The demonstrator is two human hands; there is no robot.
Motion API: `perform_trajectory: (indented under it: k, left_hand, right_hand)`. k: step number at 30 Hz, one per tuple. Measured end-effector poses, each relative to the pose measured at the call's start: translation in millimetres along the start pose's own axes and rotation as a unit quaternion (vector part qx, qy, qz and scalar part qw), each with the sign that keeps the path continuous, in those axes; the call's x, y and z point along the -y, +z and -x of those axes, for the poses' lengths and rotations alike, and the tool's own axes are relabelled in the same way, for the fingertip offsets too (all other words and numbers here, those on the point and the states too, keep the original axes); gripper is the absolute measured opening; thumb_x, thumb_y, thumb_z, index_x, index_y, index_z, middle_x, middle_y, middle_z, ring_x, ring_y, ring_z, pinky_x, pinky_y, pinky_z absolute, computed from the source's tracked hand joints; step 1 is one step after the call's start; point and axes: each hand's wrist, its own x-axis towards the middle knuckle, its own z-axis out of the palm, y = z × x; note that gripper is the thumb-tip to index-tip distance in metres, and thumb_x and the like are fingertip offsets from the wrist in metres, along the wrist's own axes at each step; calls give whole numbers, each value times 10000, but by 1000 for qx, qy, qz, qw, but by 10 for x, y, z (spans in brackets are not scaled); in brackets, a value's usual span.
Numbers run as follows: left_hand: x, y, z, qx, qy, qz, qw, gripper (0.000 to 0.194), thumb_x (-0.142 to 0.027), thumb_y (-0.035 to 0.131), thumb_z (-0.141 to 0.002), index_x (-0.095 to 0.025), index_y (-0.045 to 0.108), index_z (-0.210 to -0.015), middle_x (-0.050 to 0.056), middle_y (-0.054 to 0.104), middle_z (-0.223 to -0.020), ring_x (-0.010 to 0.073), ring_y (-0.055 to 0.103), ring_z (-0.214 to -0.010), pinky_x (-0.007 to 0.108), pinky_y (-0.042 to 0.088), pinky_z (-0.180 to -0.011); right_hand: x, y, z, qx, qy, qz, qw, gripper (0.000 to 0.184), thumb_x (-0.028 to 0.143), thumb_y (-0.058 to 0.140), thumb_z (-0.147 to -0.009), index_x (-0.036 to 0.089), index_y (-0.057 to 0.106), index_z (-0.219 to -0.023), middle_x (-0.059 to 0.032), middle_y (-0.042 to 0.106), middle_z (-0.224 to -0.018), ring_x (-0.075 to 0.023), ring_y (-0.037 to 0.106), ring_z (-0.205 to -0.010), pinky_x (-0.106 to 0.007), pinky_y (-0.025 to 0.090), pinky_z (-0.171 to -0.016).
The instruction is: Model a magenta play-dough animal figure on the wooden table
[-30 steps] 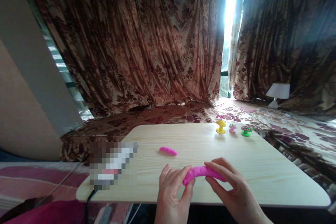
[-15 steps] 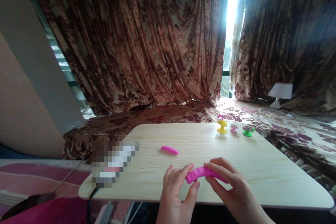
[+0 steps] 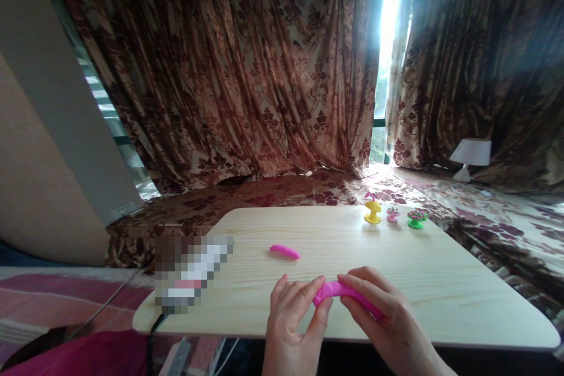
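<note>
Above the near edge of the table, a thick roll of pink modelling clay (image 3: 333, 289) spans both hands, curving slightly. My left hand (image 3: 294, 317) pinches its left end between thumb and fingers. Farther along the roll, my right hand (image 3: 382, 309) grips it with the thumb below and fingers on top, covering part of it. A smaller pink clay piece (image 3: 284, 252), tapered at the ends, lies on the table beyond my left hand.
The pale wooden table (image 3: 247, 223) bears a yellow clay figure (image 3: 372, 212), a small pink one (image 3: 393, 215) and a green one with dots (image 3: 416, 219) at the back right. A blurred white object (image 3: 198, 273) sits at the left edge. A white lamp (image 3: 470, 154) stands beyond.
My left thumb has closed up onto the roll's left end. My right fingers have shifted slightly left along the roll, whose right part now slopes down more.
</note>
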Motion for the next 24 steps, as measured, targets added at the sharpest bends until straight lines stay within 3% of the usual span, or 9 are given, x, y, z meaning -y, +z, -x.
perform_trajectory:
  k: [5,12,15,17,20,24]
  left_hand:
    - [40,-21,-16,23,30,-40,998,290,-212,605,-802,-289,624,-1081,-2,703,-869,178,649,-809,481,356,-994]
    - [-61,-57,-2,47,-126,85,987,252,-376,587,-804,-284,683,-1018,25,722,-986,230,633,-985,465,375,-1019]
    - [-83,-92,-4,40,-201,146,968,274,-408,591,-792,-255,692,-996,30,728,-976,232,657,-938,401,463,-938]
    - [-75,-108,-8,33,-245,186,951,305,-419,596,-786,-227,684,-1007,38,732,-954,218,678,-868,334,514,-851]
    - [-50,-106,-5,28,-264,221,938,320,-410,602,-786,-194,676,-1010,40,737,-868,199,683,-824,280,514,-814]
    - [-32,-80,4,34,-266,235,934,317,-405,600,-789,-184,673,-1004,38,732,-837,196,681,-808,269,505,-805]
  right_hand:
    - [-24,38,-7,-19,1,-5,1000,286,197,512,-887,241,569,-1164,-63,576,-987,-175,568,-872,-280,481,-726]
    - [-63,29,30,-15,11,0,1000,299,218,530,-874,261,558,-1169,-60,595,-1040,-184,591,-929,-282,507,-769]
    - [-147,0,80,-26,34,17,999,477,241,590,-836,262,446,-1290,-64,608,-1118,-200,594,-1001,-322,490,-879]
    - [-190,-32,106,-30,43,33,998,460,250,604,-827,266,471,-1267,-59,616,-1127,-207,592,-1020,-335,475,-912]
    - [-199,-77,124,-47,36,19,998,289,240,559,-857,269,573,-1145,-48,629,-1074,-188,616,-954,-284,513,-841]
    - [-179,-90,133,-67,34,4,997,297,220,542,-868,274,565,-1160,-49,622,-1076,-178,614,-945,-261,526,-803]
